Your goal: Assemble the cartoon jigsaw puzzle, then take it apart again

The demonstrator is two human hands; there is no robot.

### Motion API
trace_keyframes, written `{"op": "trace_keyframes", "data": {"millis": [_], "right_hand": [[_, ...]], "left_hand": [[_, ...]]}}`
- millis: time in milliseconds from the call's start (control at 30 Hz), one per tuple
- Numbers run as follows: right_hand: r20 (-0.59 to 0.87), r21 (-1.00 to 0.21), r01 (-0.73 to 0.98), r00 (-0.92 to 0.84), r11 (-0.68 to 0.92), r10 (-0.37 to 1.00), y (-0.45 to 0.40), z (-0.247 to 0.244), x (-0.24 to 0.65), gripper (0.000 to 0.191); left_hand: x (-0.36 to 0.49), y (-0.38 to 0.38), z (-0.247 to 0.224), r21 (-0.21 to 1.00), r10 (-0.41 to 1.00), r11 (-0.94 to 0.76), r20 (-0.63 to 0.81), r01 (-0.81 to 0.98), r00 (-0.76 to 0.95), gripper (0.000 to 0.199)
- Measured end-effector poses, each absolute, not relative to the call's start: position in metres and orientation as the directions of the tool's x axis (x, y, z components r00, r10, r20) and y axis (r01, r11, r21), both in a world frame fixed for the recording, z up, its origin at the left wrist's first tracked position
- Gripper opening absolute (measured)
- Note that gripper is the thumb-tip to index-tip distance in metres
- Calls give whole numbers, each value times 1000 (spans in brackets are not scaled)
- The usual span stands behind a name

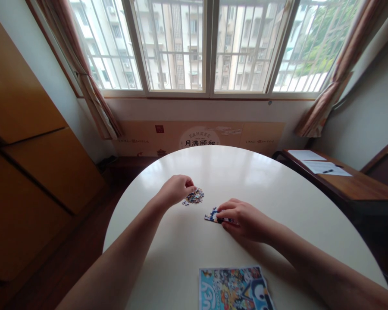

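On the white round table, a heap of small puzzle pieces (pixel 195 196) lies near the middle. My left hand (pixel 177 188) is at the heap's left side, its fingers curled together over the edge; whatever they hold is too small to make out. Nearer to me and to the right lies a joined blue patch of puzzle (pixel 211 216). My right hand (pixel 241 218) rests over the right part of this patch, fingers spread and touching it, hiding some of it.
A colourful picture sheet (pixel 234 288) lies at the table's near edge. The white table (pixel 168 267) has a curved far edge. Beyond it on the right, a wooden desk (pixel 368 183) bears papers (pixel 323 167) and a pen. Wooden cabinets stand at the left, barred windows ahead.
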State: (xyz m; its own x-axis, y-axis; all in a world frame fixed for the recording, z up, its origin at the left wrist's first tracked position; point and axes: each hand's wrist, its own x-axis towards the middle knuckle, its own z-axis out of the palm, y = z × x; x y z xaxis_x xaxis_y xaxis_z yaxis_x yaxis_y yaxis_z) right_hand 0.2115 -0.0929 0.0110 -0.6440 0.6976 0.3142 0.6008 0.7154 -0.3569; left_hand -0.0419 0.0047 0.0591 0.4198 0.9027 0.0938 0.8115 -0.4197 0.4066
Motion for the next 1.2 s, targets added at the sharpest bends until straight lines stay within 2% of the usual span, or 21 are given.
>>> {"op": "trace_keyframes", "data": {"millis": [167,367,933,1200], "right_hand": [[325,-347,588,-655,730,682,-91,11,211,23],[341,-310,618,-637,722,691,-90,8,209,25],[342,-350,615,-619,707,707,-92,8,207,23],[336,-359,609,-622,707,707,-91,8,208,24]], "left_hand": [[-16,-17,53,391,747,-637,102,664,656,19],[-3,-27,39,347,707,-669,26,657,706,20],[0,-28,39,416,770,-574,-18,705,638,16],[-2,-27,41,594,774,-513,8,619,634,12]]}}
